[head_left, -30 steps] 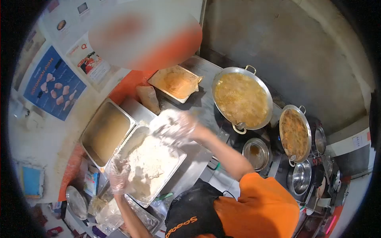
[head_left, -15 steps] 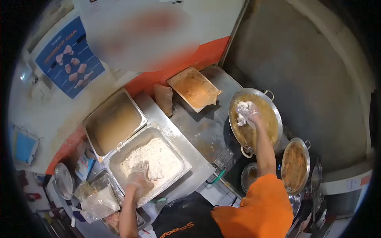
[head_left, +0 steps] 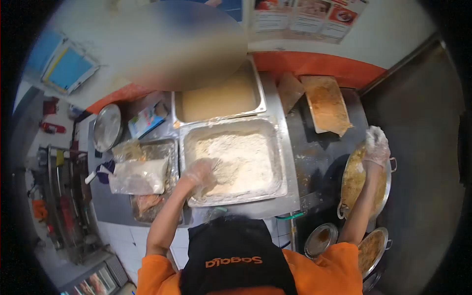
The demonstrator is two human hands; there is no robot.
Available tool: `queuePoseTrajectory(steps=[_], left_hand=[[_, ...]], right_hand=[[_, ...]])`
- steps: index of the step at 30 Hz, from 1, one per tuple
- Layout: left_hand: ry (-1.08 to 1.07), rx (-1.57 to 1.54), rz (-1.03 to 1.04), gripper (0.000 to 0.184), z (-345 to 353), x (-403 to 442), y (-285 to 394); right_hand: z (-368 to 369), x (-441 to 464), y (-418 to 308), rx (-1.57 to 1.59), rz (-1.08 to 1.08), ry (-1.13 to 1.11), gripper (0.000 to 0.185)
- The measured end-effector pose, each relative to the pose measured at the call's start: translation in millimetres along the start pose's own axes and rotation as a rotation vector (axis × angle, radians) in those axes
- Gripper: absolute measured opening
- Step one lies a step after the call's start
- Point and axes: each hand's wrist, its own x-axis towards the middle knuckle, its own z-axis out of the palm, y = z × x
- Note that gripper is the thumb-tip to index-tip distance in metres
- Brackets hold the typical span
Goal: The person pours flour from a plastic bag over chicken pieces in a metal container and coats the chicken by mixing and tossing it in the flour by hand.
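Note:
My left hand (head_left: 200, 175), in a clear plastic glove, rests in the near left part of a metal tray of white flour (head_left: 250, 157). Its fingertips are partly lost in the flour, and whether they hold anything is unclear. My right hand (head_left: 376, 150), also gloved, is over the far rim of a large wok of bubbling oil (head_left: 354, 184). Its fingers are drawn together and thickly white, and floury lumps cannot be told apart from the coated fingers.
Behind the flour tray sits a tray of cloudy liquid (head_left: 221, 101). An orange-stained tray (head_left: 327, 105) stands at the back right. Left are a bag of white powder (head_left: 140, 176), raw meat (head_left: 147, 202) and a round metal lid (head_left: 107, 128). A second wok (head_left: 371, 250) is near right.
My right hand went from the flour tray to the wok with white-coated lumps, then on to its far rim. My left hand moved from the tray's edge into the flour. The view has turned left.

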Motion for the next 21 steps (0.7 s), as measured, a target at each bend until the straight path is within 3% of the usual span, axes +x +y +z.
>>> queuePoseTrajectory(steps=[2, 3, 4, 5, 6, 7, 9, 11, 13, 14, 15, 18, 21], left_hand=[[0.038, 0.055, 0.013, 0.037, -31, -6, 21], [0.049, 0.023, 0.029, 0.037, -30, -2, 15], [0.062, -0.009, 0.05, 0.037, -32, 2, 10], [0.098, 0.032, 0.104, 0.039, -36, 4, 7], [0.136, 0.073, 0.158, 0.04, -42, 7, 5], [0.174, 0.115, 0.212, 0.042, -45, 7, 4], [0.199, 0.084, 0.138, 0.045, -73, -5, 24], [0.256, 0.103, 0.098, 0.045, -93, -14, 39], [0.419, 0.029, 0.292, 0.041, -85, -18, 47], [0.5, -0.002, 0.396, 0.039, -83, -19, 52], [0.361, -0.006, 0.388, 0.039, -61, -13, 49], [0.009, 0.042, 0.133, 0.043, -30, -36, 38], [0.213, -0.239, 0.176, 0.046, -22, -57, 26]], right_hand=[[20, -34, -69, 0.246, -0.324, -0.107, 0.02], [21, -56, -115, 0.315, -0.323, -0.422, 0.021], [58, -74, -122, 0.729, -0.45, -0.665, 0.024], [94, -99, -142, 0.835, -0.086, -1.111, 0.038], [114, -121, -162, 0.327, -0.754, -1.002, 0.055], [125, -148, -194, 0.077, -0.729, -1.084, 0.062], [157, -196, -204, -0.205, -0.794, -1.026, 0.07], [200, -236, -183, -0.241, -0.968, -0.884, 0.071], [214, -239, -170, -0.209, -1.073, -0.967, 0.07], [212, -221, -176, -0.091, -0.975, -1.117, 0.063], [209, -204, -183, 0.021, -0.859, -1.259, 0.057], [223, -168, -173, -0.154, -0.486, -1.331, 0.049], [268, -205, -133, -0.315, -0.603, -1.09, 0.042]])
